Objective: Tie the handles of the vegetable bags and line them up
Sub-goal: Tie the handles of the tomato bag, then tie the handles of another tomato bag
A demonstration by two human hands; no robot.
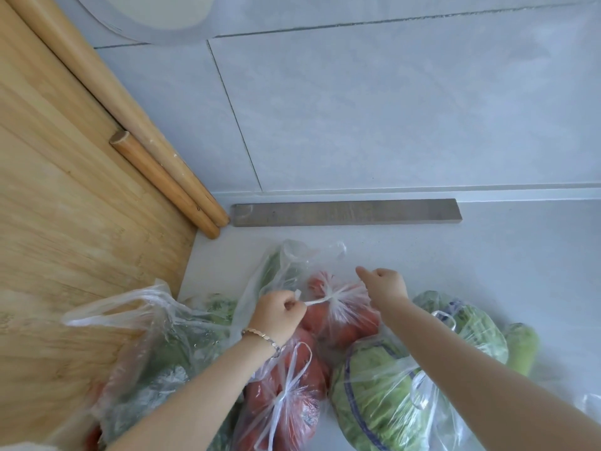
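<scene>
Hands are pulling a knot tight: the left hand point(282, 310) is gripping one white handle end of the tomato bag point(338, 315) at centre, and the right hand point(387, 285) is closing its grip on the other end at 2 o'clock of the knot. A second tomato bag point(286, 402), knotted, is lying at 6 o'clock. Two lettuce bags point(374, 395) are sitting at 4 o'clock, and loose green-filled bags point(156, 340) at 8 o'clock. Two wooden rolling pins point(156, 164) are leaning at 10 o'clock on the white counter point(487, 255).
</scene>
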